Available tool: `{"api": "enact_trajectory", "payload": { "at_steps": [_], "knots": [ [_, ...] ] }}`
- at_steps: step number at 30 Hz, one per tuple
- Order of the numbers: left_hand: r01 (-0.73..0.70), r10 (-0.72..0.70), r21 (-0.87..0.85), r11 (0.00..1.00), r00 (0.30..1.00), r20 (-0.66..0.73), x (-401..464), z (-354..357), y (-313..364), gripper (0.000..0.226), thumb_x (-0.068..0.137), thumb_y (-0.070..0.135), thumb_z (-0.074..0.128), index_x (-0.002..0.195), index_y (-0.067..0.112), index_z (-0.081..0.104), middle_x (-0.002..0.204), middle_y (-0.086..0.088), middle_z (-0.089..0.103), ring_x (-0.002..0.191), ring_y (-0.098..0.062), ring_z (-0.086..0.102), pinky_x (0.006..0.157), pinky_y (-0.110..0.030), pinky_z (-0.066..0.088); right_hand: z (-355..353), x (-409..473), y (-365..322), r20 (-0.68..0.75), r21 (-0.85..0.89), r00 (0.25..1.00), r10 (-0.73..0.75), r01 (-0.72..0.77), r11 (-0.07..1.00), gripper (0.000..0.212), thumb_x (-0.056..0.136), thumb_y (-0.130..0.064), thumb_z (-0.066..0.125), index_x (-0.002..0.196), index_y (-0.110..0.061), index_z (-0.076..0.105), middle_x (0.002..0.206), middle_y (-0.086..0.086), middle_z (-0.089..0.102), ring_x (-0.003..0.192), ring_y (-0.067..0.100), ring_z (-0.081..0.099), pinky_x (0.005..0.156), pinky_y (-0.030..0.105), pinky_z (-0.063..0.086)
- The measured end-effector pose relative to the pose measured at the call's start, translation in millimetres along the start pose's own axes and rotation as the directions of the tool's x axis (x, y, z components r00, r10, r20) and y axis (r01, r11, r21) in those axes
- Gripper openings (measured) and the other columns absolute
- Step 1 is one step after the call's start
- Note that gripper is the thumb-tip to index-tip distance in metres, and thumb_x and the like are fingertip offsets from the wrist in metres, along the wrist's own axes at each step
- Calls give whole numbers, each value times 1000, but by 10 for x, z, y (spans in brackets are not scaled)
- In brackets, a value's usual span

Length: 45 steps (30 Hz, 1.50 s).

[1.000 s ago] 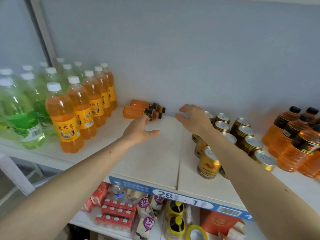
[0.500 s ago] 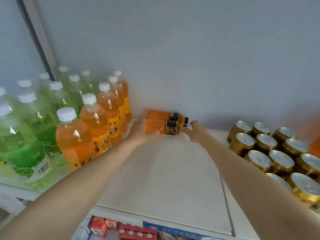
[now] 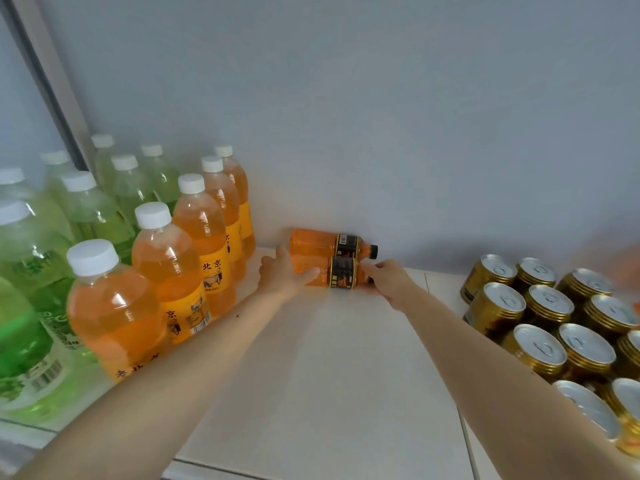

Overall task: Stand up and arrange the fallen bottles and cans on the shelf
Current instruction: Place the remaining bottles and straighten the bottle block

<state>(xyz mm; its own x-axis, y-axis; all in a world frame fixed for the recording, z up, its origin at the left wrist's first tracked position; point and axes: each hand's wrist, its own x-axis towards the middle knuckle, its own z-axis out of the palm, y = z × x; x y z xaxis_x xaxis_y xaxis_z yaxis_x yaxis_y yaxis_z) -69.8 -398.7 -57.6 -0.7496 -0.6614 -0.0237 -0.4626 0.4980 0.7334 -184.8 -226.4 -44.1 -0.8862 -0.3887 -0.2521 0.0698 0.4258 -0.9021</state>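
Two small orange bottles with black labels and black caps lie on their sides at the back of the white shelf [image 3: 329, 375], caps pointing right. The rear bottle [image 3: 322, 243] lies against the wall. My left hand [image 3: 282, 273] grips the base end of the front bottle [image 3: 337, 274], thumb along its near side. At that bottle's cap end, my right hand [image 3: 388, 280] pinches the neck, and its fingers hide the cap.
Tall orange bottles with white caps [image 3: 162, 271] stand in a row at the left, with green bottles [image 3: 31, 271] beyond them. Several gold cans [image 3: 547, 317] stand upright at the right. A grey wall [image 3: 346, 116] closes the back.
Both hands have reached the back of the shelf and closed on the front fallen bottle, left at its base, right at its cap. The view has moved closer.
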Motion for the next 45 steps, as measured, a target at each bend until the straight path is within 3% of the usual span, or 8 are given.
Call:
{"api": "enact_trajectory", "payload": {
  "at_steps": [7,12,15,21,26,31,39,45],
  "knots": [
    [30,-31,35,999,999,19,63,13,62,96,76,73,51,146,16,18,145,-11,40,127,-32,45,93,-36,45,-200,-58,-34,-96,-59,992,-76,70,996,35,96,-35,50,81,-5,62,68,8,64,62,17,55,69,33,48],
    [6,3,148,989,999,-54,188,22,143,72,84,71,37,125,13,49,127,-9,58,112,-28,56,79,-34,46,-506,-107,-196,-159,-186,976,-151,121,975,36,92,-31,51,69,-5,57,60,10,58,60,21,50,64,34,42],
    [-113,133,256,960,989,-63,318,31,196,60,89,62,41,124,15,52,130,-11,53,117,-31,51,90,-41,47,-673,-124,-298,-168,-285,972,-164,112,952,35,91,-30,52,66,-6,55,61,10,57,61,21,50,65,34,41],
    [-433,477,564,703,875,77,582,86,310,53,89,43,57,133,16,47,141,-8,43,128,-29,37,104,-37,31,-885,-160,-508,-86,-504,975,-206,135,853,34,92,-32,51,68,-8,47,61,5,47,59,17,45,58,28,36],
    [-466,502,710,528,845,181,706,137,376,55,85,40,62,134,25,42,137,-3,45,125,-26,40,98,-38,33,-935,-184,-605,-36,-639,972,-230,155,754,30,95,-33,48,80,-6,48,65,4,47,59,13,43,54,24,33],
    [-449,502,776,442,841,201,726,173,461,48,89,37,55,134,27,42,133,-5,47,121,-28,37,93,-37,32,-945,-170,-625,-59,-652,971,-231,137,745,34,94,-33,49,70,-10,43,61,3,45,56,13,41,55,24,31],
    [-457,441,723,518,867,232,636,193,479,47,90,33,59,130,12,43,127,-13,54,115,-32,51,91,-39,44,-1035,-232,-727,-64,-679,956,-285,168,714,38,94,-36,49,64,-13,45,60,2,48,54,13,44,53,24,32],
    [-412,331,520,748,911,245,567,66,372,61,83,52,60,130,18,43,129,-8,56,113,-29,54,81,-35,45,-1106,-351,-854,-20,-750,935,-354,220,623,39,94,-38,48,69,-9,53,63,4,54,57,14,48,53,24,36]
  ]
}}
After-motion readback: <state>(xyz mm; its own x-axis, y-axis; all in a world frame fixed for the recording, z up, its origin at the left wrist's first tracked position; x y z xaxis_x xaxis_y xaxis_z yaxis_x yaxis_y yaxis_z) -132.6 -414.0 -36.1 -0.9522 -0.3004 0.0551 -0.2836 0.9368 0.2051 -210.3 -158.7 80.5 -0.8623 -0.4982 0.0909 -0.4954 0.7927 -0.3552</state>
